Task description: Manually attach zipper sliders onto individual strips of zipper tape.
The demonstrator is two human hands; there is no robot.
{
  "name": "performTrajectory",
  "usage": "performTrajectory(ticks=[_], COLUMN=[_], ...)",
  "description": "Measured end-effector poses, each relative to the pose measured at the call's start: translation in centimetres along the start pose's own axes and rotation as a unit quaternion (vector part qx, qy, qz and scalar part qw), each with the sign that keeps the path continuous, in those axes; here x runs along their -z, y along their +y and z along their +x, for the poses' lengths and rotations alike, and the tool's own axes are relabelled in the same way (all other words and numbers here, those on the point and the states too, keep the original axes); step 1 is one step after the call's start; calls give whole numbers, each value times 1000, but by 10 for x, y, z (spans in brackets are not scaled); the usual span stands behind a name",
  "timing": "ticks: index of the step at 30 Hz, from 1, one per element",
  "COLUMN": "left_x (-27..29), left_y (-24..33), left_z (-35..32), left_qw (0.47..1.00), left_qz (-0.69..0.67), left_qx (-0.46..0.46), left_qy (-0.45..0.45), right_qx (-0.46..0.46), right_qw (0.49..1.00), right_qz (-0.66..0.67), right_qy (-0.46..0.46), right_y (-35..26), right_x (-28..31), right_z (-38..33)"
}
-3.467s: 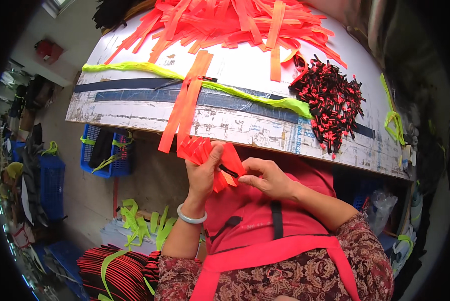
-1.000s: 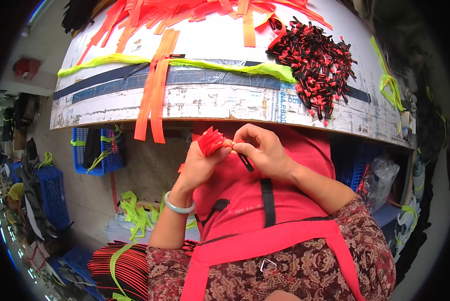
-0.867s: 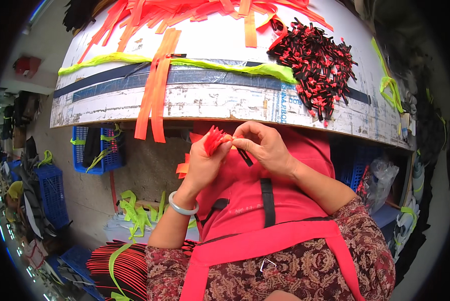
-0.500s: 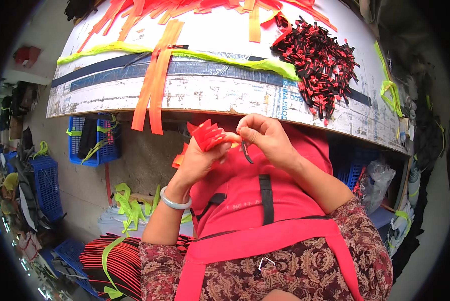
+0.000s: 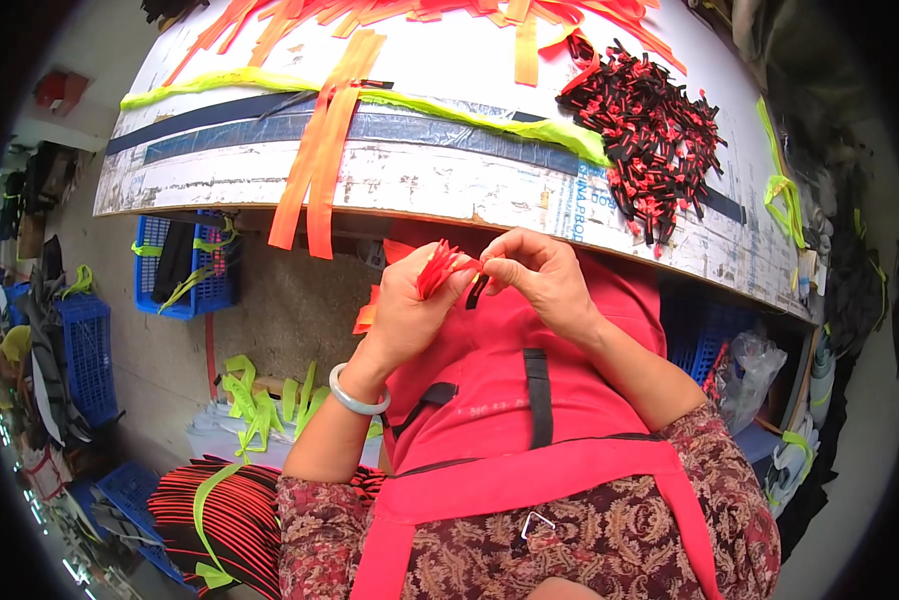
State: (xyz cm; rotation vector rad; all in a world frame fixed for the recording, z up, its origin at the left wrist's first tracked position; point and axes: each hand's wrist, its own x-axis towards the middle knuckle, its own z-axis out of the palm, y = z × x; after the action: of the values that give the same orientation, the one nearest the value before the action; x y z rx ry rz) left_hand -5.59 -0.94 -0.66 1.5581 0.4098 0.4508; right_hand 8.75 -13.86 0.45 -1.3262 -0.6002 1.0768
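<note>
A folded bunch of red-orange fabric strips [image 5: 437, 270] is gripped in my left hand [image 5: 407, 310], closed around it just in front of the table edge. Fingertips of my right hand [image 5: 551, 290] pinch together right beside the bunch. From between the two hands hangs a small black tab [image 5: 477, 292], which the right fingertips appear to hold; the exact contact point is hidden. Above and to the right, a heap of small black-and-red tabs [image 5: 659, 140] lies on the table [image 5: 219, 185]. Two long orange strips [image 5: 321, 170] drape over its near edge.
More orange strips [image 5: 439, 8] lie at the far side. A yellow-green band [image 5: 509, 127] crosses the tabletop. Blue crates [image 5: 209, 285] stand below at left, near a stack of black-and-red pieces [image 5: 214, 520]. A clear plastic bag [image 5: 754, 375] sits under the right side.
Both hands have drawn closer together. The red bunch has turned and looks narrower, and the black tab has shifted slightly left and up. The view has moved a little.
</note>
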Motion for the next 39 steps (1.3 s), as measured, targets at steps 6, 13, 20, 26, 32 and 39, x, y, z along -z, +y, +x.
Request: performTrajectory(ticks=[6, 13, 20, 26, 32, 39], left_x=[0, -4, 2, 0, 1, 6], left_y=[-1, -3, -15, -18, -13, -18], left_z=[-1, 0, 2, 4, 8, 8], left_qw=[999, 998, 970, 955, 965, 970], left_qz=[34, -45, -191, -253, -208, -184], left_qx=[-3, 42, 147, 155, 154, 154], left_qy=[-17, -8, -24, -25, -36, -46], right_qx=[5, 3, -20, -23, -51, -55], right_qw=[999, 1000, 998, 999, 999, 998], right_qz=[-42, -10, 49, 40, -1, -6], right_qy=[-3, -13, -35, -30, -16, -23], right_y=[0, 0, 2, 6, 9, 7], right_x=[1, 0, 4, 5, 9, 6], right_z=[-1, 2, 1, 1, 1, 1])
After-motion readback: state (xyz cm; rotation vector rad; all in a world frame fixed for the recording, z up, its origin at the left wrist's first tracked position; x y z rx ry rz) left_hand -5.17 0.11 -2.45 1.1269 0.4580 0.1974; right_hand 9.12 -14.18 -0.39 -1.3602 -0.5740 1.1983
